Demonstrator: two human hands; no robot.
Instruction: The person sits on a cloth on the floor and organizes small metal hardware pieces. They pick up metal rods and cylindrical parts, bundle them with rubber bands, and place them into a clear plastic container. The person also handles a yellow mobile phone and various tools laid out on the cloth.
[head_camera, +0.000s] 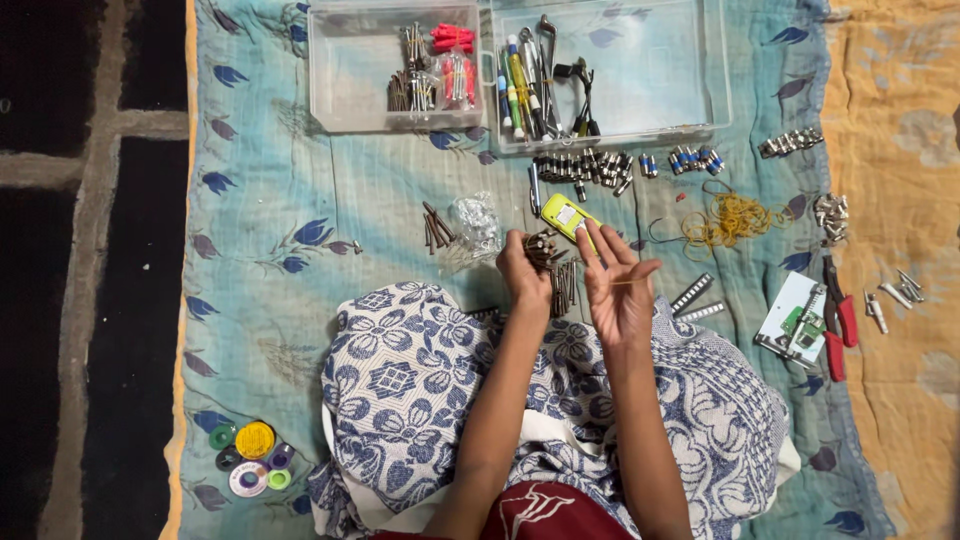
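My left hand (524, 272) is closed around a bundle of dark screws (541, 247), held upright above my lap. My right hand (617, 285) is raised beside it with fingers spread, and a thin yellow rubber band (632, 281) is stretched between the fingertips. More dark screws (563, 287) lie on the cloth between the two hands. A small yellow box (566, 216) rests just beyond my fingers.
Two clear plastic boxes (350, 70) (650, 70) at the far edge hold screws, red plugs and screwdrivers. Rows of bits (585, 166), a rubber band pile (730, 218), red pliers (838, 318), a plastic bag (476, 222) and tape rolls (250, 458) lie on the blue cloth (270, 300).
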